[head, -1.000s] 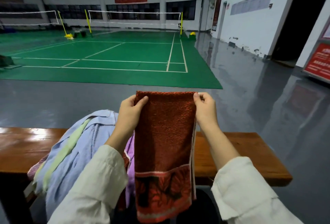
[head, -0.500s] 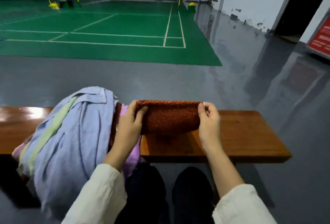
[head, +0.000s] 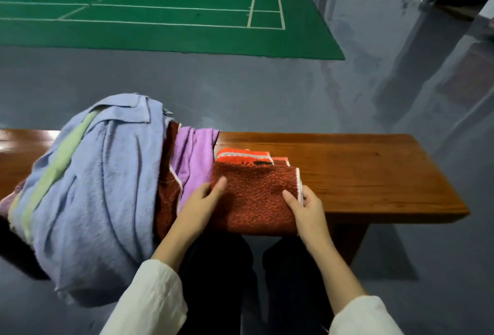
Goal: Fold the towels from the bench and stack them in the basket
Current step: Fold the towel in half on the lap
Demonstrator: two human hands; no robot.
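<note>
At the far left of the worktop we see a loose heap with a blue towel on top, draped over the near edge, and a purple towel showing at its right side; these look unfolded. Just right of the heap, our left hand holds the left edge of the red towel, thumb on top and fingers apparently curled beneath, though the towel hides them. The red towel lies folded into a thick rectangle on the worktop's near edge, its orange patterned border peeking out at the far side. Our right hand pinches the towel's right edge, thumb on top and fingers wrapped round the white hem. Further right the wood is bare. We judge the step to be finishing this towel's fold. Next we should square the layers, lift it flat with both hands, and carry it to the basket, which is out of view.
</note>
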